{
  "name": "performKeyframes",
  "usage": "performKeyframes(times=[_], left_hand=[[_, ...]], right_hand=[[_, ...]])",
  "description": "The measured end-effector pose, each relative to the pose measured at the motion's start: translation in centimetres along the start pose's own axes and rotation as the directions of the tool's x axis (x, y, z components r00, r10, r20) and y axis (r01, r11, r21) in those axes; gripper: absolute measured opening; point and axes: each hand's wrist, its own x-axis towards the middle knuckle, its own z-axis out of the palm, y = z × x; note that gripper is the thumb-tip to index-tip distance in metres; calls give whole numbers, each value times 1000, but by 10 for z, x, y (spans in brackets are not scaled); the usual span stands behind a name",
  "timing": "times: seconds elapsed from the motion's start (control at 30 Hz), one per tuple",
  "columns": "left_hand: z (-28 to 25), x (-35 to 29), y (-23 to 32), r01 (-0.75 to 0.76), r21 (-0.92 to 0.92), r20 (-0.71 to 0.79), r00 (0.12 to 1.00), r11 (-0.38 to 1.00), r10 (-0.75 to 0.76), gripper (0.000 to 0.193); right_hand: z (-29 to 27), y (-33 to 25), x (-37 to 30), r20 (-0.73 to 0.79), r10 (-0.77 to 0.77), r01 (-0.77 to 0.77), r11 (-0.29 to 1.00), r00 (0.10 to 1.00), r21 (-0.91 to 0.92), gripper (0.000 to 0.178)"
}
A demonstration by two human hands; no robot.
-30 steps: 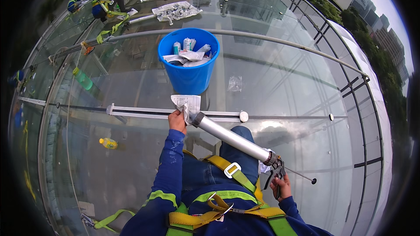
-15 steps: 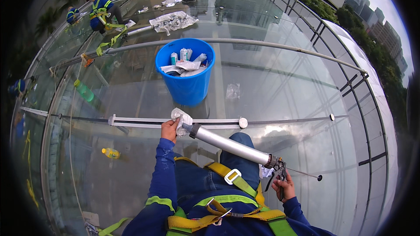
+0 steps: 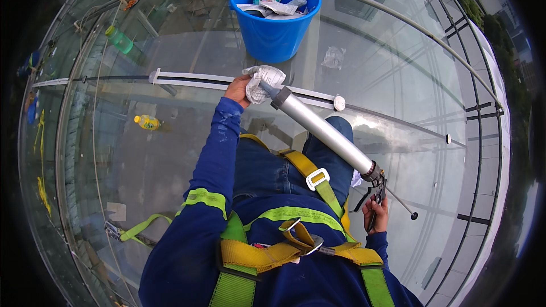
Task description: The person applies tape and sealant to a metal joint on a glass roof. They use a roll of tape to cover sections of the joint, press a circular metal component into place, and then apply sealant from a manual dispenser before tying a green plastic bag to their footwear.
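Note:
My right hand [image 3: 376, 216] is wrapped round the black handle of a silver caulking gun [image 3: 327, 131], whose plunger rod sticks out past the hand. The barrel slants up and to the left across my thigh. In my left hand [image 3: 238, 91] is a crumpled sheet of printed paper [image 3: 263, 92], pinched against the gun's grey nozzle. The nozzle tip is partly in front of the paper. Just beyond my left hand, a joint in the glass runs between two strips of white masking tape [image 3: 199, 81], with a round metal cap [image 3: 339, 103] at its right end.
A blue bucket [image 3: 276, 34] holding sealant packs and wrappers stands ahead on the glass roof. A metal pipe [image 3: 392, 11] crosses behind it. A green bottle [image 3: 118, 40] and a yellow bottle [image 3: 147, 122] lie to the left. Railings [image 3: 480, 136] line the right edge.
My view has tipped downward, so the bucket and tape sit higher and the people at the far left are out of sight. Both hands keep hold of the paper and caulking gun.

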Motion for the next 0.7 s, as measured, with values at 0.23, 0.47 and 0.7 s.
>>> performKeyframes(times=[0.23,0.47,0.7], left_hand=[[-8,10,-23,92,-72,61,994,993,-88,29],[4,11,-96,-8,200,-202,978,980,49,19],[10,11,-117,204,-117,-213,951,972,-226,24]], right_hand=[[-14,16,-9,14,29,-30,996,999,79,66],[-6,54,-21,311,130,-245,896,942,370,68],[-9,66,-25,267,7,-155,830,964,536,69]])
